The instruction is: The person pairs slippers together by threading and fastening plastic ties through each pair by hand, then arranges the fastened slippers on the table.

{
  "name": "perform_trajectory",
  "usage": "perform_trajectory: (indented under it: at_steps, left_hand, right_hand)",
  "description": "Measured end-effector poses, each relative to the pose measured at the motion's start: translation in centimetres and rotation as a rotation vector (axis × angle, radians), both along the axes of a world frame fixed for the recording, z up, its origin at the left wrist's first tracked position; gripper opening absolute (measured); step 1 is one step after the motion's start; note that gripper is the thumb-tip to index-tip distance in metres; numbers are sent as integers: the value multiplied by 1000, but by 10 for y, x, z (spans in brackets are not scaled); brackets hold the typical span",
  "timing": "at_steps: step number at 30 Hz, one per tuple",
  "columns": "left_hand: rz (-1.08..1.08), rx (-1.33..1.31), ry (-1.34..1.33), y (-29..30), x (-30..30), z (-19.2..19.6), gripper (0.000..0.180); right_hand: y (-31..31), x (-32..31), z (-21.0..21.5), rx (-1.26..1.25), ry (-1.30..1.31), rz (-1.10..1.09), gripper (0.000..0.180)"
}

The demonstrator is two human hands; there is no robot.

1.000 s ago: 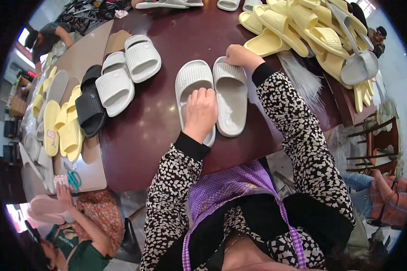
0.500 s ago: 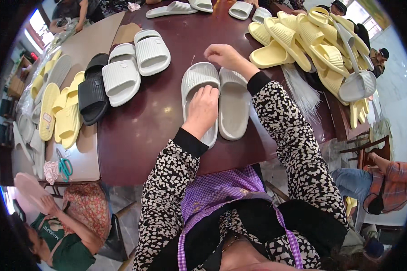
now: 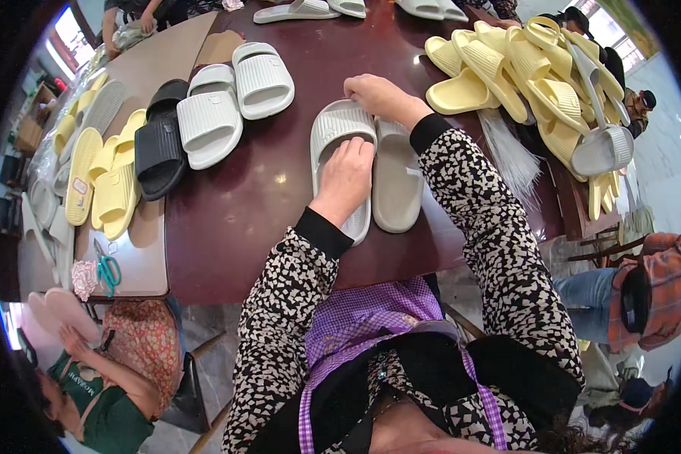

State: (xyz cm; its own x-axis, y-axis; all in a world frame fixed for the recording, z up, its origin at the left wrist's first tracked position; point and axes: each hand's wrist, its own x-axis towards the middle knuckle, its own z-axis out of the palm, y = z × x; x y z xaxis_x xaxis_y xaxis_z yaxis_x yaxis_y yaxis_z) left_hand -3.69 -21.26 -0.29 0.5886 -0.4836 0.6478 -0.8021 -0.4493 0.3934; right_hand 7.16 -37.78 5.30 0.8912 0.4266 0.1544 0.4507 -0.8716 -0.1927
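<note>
A pair of light grey slide slippers lies before me on the dark red table, toes pointing away. My left hand rests on the left slipper, its fingers curled at the rear edge of the ribbed strap. My right hand is at the far toe end of the pair, fingers bent together in a pinch. Whatever lies between those fingertips is too small to make out. Beside the left slipper sits its mate, the right slipper, its toe and strap partly covered by my right hand and wrist.
White slippers, a black pair and yellow slippers line the left side. Right, a heap of yellow slippers stands beside a bundle of thin white strands. Teal-handled scissors lie near a seated person holding pink slippers.
My right hand has moved slightly nearer, down to the toe of the left slipper. My left hand stays at the strap. The seated person at left has shifted the pink slippers.
</note>
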Motion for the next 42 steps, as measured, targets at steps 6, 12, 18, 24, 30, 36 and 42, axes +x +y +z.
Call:
perform_trajectory:
  at_steps: [6, 12, 18, 24, 30, 36, 42]
  left_hand:
    - [14, -5, -52, 1, 2, 0, 8]
    - [-7, -20, 20, 1, 0, 1, 10]
    - [-16, -17, 49, 0, -1, 4, 11]
    - [-11, -153, -6, 4, 2, 14, 14]
    - [-3, -591, 125, 30, 13, 42, 22]
    - [-242, -854, 820, 41, 26, 45, 15]
    - [-247, -638, 988, 40, 31, 43, 15]
  right_hand:
    - [-2, 1, -3, 110, -158, 78, 8]
    - [3, 3, -5, 56, -65, 133, 9]
    - [4, 8, -6, -16, 41, -28, 9]
    - [-3, -4, 6, 395, -117, -79, 10]
    - [11, -47, 17, 816, 10, -49, 8]
    - [38, -86, 33, 766, 159, 164, 6]
    - [35, -88, 15, 1001, 148, 66, 4]
